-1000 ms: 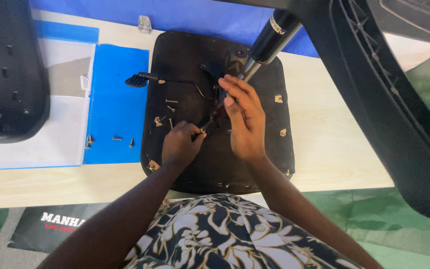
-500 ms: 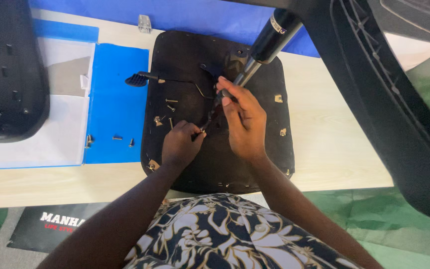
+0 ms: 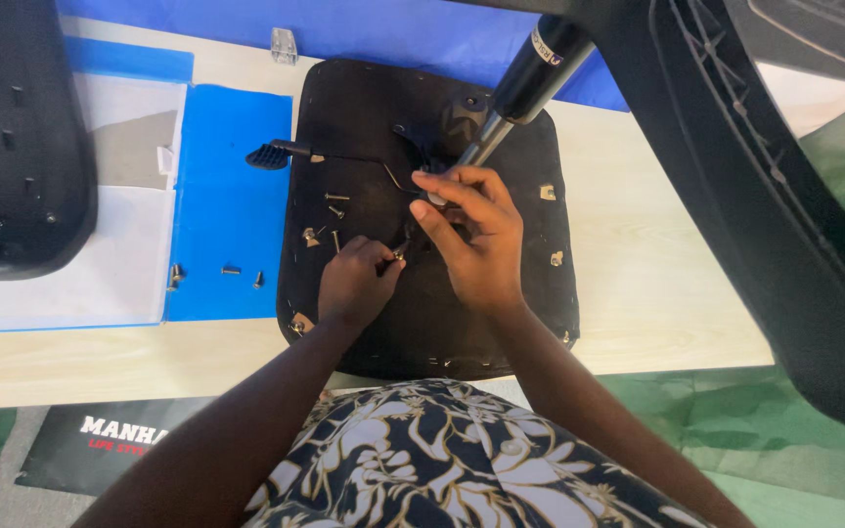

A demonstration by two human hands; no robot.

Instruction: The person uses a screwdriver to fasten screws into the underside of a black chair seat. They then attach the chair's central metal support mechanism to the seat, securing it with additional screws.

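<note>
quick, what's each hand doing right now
left hand: closed, pinching a small metal screw
right hand: fingers curled on the black upturned seat base; whether it holds anything cannot be told

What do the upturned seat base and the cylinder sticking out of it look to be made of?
Seat base: black fabric over a board, judging by its matt, slightly rumpled surface. Cylinder: likely metal, with a glossy black upper sleeve and a bright silvery rod below. Both hands work at its foot.
</note>
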